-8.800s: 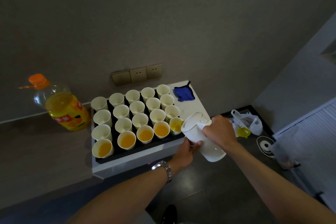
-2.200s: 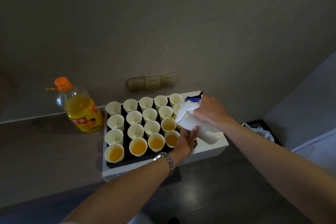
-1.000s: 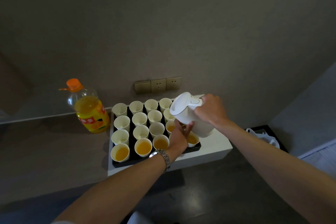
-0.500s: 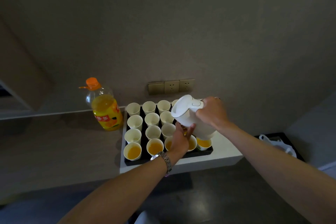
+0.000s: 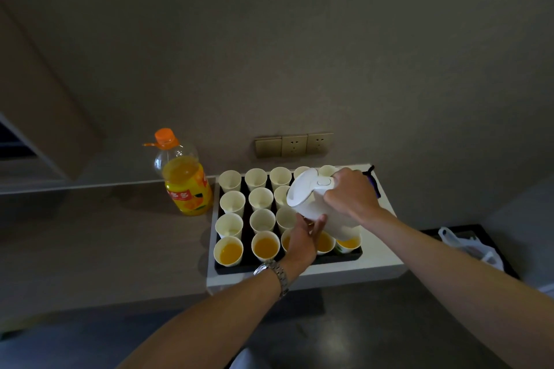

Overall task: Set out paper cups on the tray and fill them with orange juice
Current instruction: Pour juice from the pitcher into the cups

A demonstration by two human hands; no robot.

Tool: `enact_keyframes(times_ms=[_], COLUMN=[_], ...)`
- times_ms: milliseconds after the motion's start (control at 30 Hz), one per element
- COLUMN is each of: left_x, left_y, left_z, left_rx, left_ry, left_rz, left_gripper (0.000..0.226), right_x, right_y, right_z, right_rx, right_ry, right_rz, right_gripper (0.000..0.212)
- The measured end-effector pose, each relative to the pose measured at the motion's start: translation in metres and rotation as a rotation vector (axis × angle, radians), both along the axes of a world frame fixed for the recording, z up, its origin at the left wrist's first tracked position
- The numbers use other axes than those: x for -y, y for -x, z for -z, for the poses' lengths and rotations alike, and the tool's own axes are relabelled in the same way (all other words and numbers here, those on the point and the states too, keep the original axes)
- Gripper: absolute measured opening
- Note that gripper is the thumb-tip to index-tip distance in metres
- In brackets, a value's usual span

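Under my right hand (image 5: 350, 198), which grips its handle, the white jug (image 5: 314, 204) tilts over the tray (image 5: 248, 266). My left hand (image 5: 302, 238) supports the jug from below, fingers straight against its side. Beneath both hands sit paper cups (image 5: 260, 198); the row nearest me holds juice. Left of my hands stands the juice bottle (image 5: 186, 186), just beside the tray.

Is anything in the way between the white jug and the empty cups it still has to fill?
Nothing visible. The jug hangs tilted right over the cups, held by the right hand, with the left hand under its spout.
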State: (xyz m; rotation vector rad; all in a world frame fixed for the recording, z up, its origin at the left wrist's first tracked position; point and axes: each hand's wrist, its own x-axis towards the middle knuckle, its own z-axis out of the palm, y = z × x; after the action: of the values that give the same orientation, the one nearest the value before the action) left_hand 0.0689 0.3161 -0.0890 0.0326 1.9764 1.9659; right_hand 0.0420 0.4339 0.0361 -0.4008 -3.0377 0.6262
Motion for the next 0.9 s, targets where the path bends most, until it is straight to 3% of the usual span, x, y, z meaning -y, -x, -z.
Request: enact_keyframes(times_ms=[67,133,200,267,400,533,900], left_x=[-0.002,-0.005,-0.006,-0.005,-0.004,-0.006,-0.014], left_y=[-0.002,0.000,0.002,0.000,-0.003,-0.006,-0.011], left_z=[0.001,0.014,0.023,0.020,0.013,0.013,0.009], left_rx=[0.055,0.130,0.133,0.144,0.084,0.087,0.176], left_ry=[-0.101,-0.167,-0.186,-0.162,-0.091,-0.077,-0.089], left_rz=[-0.028,-0.067,-0.055,-0.013,0.020,0.058,0.095], left_gripper=[0.052,0.086,0.098,0.093,0.047,0.042,0.041], right_x=[0.002,0.002,0.003,0.003,0.005,0.005,0.001], right_y=[0.002,0.004,0.005,0.006,0.007,0.008,0.009], right_z=[0.002,0.002,0.002,0.000,0.000,-0.001,0.000], right_rx=[0.010,0.019,0.032,0.039,0.063,0.105,0.162], right_ry=[-0.019,-0.025,-0.024,-0.028,-0.066,-0.092,-0.114], right_rz=[-0.012,-0.021,-0.032,-0.046,-0.047,-0.053,-0.069], right_gripper=[0.010,0.009,0.008,0.009,0.019,0.026,0.022])
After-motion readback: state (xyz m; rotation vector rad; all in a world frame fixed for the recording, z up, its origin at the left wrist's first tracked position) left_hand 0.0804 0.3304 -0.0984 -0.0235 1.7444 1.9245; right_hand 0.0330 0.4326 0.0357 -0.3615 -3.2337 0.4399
